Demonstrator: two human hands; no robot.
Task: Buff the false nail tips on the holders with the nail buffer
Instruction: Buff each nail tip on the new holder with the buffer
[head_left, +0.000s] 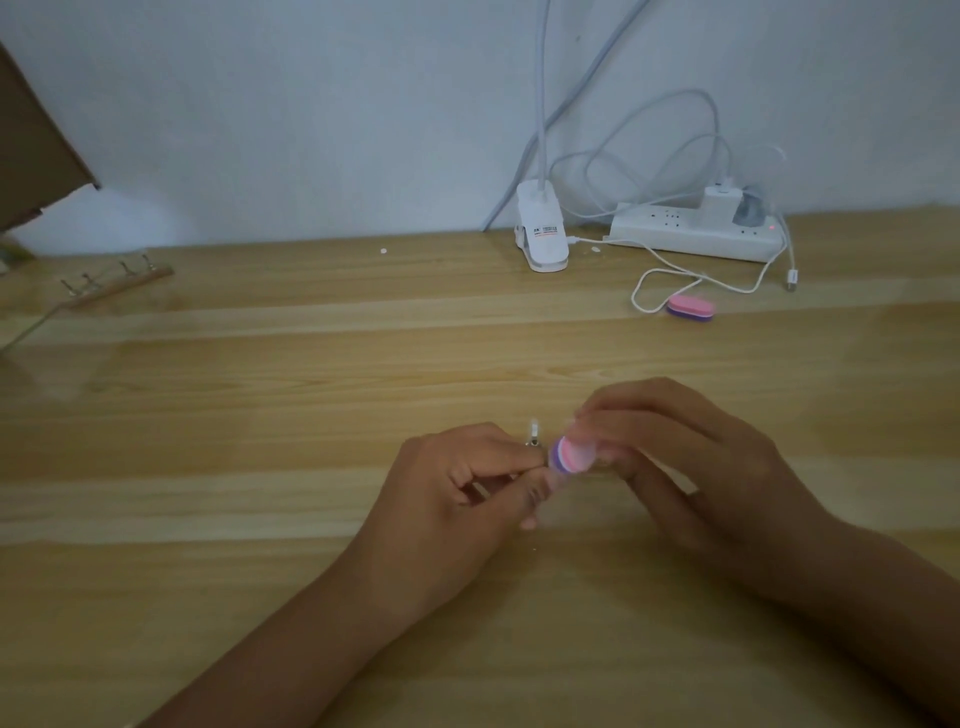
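Lower centre: left hand (467, 486) pinches the holder (534, 444), right hand (691, 457) grips the buffer (574, 455); hard strokes could pop the tip (533, 429) off.

Bare left forearm (311, 623) enters from bottom left, bare right forearm (857, 587) from bottom right, converging mid-frame. The left hand (467, 483) is knuckles-up, fingers curled in, thumb and forefinger pinching a small metal nail-tip holder (533, 439). The right hand (691, 457) is arched just beside it, fingers bent down, gripping a pink-and-purple layered foam nail buffer (574, 454) at the fingertips. Right fingertips are blurred and exact contact is unclear.
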